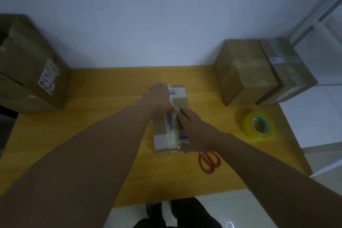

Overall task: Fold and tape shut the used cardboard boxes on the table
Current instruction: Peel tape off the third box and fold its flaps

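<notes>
A small flat cardboard box (pixel 160 129) lies in the middle of the yellow wooden table (pixel 96 116), its long side pointing away from me. A strip of clear tape with purple print runs along its top seam. My left hand (pixel 159 96) lies flat on the far left part of the box top, fingers straight. My right hand (pixel 192 131) rests on the right side of the seam, fingers extended and pressing on the tape. A yellow roll of packing tape (pixel 258 126) stands to the right of the box.
Red-handled scissors (pixel 210 161) lie just right of the box's near end. Two taped cardboard boxes (pixel 259 72) sit at the far right corner. A large brown box (pixel 31 65) with a label fills the far left. The table's front edge is close to my legs.
</notes>
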